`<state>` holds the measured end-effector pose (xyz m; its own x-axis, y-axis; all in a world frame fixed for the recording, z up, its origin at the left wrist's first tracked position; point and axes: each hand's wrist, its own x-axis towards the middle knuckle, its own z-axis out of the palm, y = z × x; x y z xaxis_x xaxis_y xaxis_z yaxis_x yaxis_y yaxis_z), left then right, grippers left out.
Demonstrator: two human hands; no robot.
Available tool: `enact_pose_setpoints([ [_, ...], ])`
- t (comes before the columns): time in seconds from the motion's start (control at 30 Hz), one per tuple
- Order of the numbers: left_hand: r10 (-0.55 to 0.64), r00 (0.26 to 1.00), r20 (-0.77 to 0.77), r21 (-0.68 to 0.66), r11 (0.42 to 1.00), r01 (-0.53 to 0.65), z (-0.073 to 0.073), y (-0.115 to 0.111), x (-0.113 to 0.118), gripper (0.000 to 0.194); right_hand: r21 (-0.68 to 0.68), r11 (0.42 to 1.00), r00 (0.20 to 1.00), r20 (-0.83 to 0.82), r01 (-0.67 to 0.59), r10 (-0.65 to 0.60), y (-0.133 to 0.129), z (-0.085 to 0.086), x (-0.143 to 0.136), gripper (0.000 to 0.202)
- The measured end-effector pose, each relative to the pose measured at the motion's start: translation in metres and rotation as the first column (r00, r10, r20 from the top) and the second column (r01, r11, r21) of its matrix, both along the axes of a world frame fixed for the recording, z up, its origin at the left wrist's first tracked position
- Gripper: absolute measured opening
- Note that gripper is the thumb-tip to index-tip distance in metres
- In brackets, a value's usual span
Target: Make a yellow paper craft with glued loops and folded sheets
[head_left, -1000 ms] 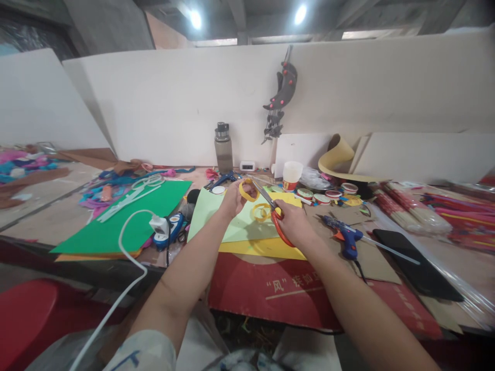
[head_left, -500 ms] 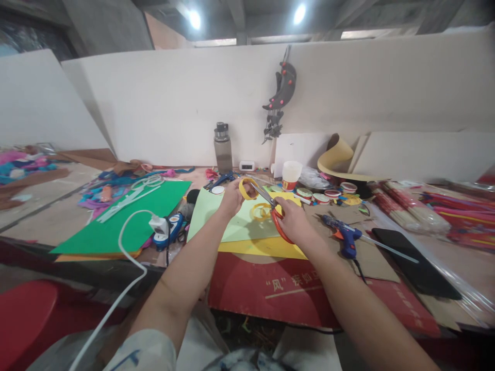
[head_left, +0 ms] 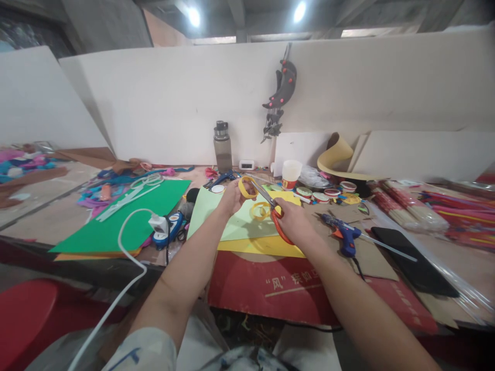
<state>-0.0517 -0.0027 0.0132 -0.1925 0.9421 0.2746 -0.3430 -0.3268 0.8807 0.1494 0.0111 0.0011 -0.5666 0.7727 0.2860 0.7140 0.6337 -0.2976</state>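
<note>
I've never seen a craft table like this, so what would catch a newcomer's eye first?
Probably the orange-handled metal scissors in the right hand, their blades at a yellow ring-shaped strip held in the left hand. Then the large bright green sheet on the left, and the dark crescent-shaped ornament hanging against the white wall panel.

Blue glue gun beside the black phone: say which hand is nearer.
Right. The right hand, holding scissors, is left of the glue gun; the left hand is farther left.
</note>
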Motion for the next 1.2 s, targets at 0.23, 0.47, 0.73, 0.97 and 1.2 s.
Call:
enact_pose_setpoints([
  [0.23,0.115,0.993,-0.006,0.069,0.991,-0.114,0.003,-0.003,0.001,0.033,0.008,1.0,1.0,0.022,0.016,-0.016,-0.002,0.0,-0.001,0.027],
  [0.47,0.129,0.991,-0.024,0.061,0.99,-0.127,0.008,-0.007,0.003,0.035,0.003,1.0,0.999,0.038,0.028,-0.028,-0.003,0.0,-0.002,0.026],
  [0.73,0.06,0.998,-0.03,0.105,0.993,-0.057,0.003,-0.006,0.009,0.03,0.004,0.999,0.999,-0.001,0.049,-0.049,-0.004,0.0,-0.002,0.033],
  [0.97,0.018,1.0,0.008,0.104,0.994,-0.019,-0.008,0.0,0.01,0.028,0.011,0.997,0.995,0.066,0.079,-0.079,-0.006,0.004,-0.003,0.03],
  [1.2,0.079,0.997,-0.003,0.045,0.996,-0.079,-0.006,-0.002,0.011,0.027,0.025,0.995,0.99,0.105,0.096,-0.098,-0.01,0.006,-0.004,0.031],
])
